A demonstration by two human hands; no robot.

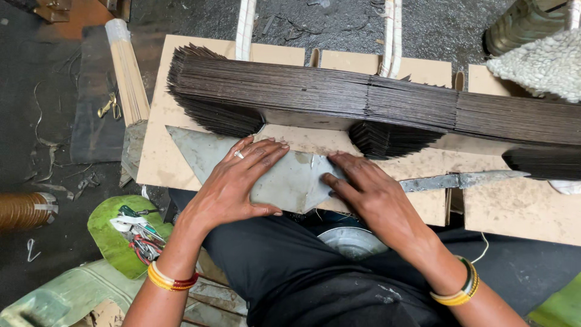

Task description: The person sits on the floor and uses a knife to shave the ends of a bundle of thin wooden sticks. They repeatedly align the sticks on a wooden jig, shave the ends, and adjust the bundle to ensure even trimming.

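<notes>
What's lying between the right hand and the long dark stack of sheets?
Only bare board separates the right hand from the dark stack, per the head view.

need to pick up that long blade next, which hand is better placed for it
Right. The right hand lies beside the long blade on the board; the left hand presses the grey sheet, farther away.

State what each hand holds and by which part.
Neither grips anything. The left hand lies flat on the grey sheet, and the right hand presses its fold near the right edge.
</notes>
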